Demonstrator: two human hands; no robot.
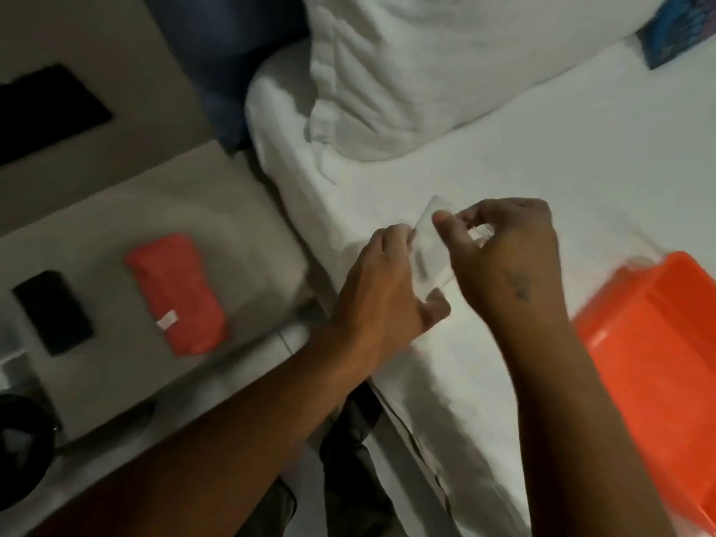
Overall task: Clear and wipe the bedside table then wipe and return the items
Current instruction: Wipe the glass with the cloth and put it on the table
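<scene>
Over the white bed (581, 157) both hands hold a clear, flat plastic piece (432, 246), perhaps a phone case. My left hand (381, 288) pinches its left edge and lower corner. My right hand (503, 257) grips its upper right edge with thumb and fingers. On the pale bedside table (240, 226) to the left lie a folded red cloth (176, 294) with a small white tag and a black phone (52, 312). The picture is blurred.
An orange plastic bin (654, 366) sits on the bed at the right. A white pillow (445, 63) lies at the head of the bed. A dark round object (23, 447) stands at the table's near left corner. A black panel (46, 110) is on the wall.
</scene>
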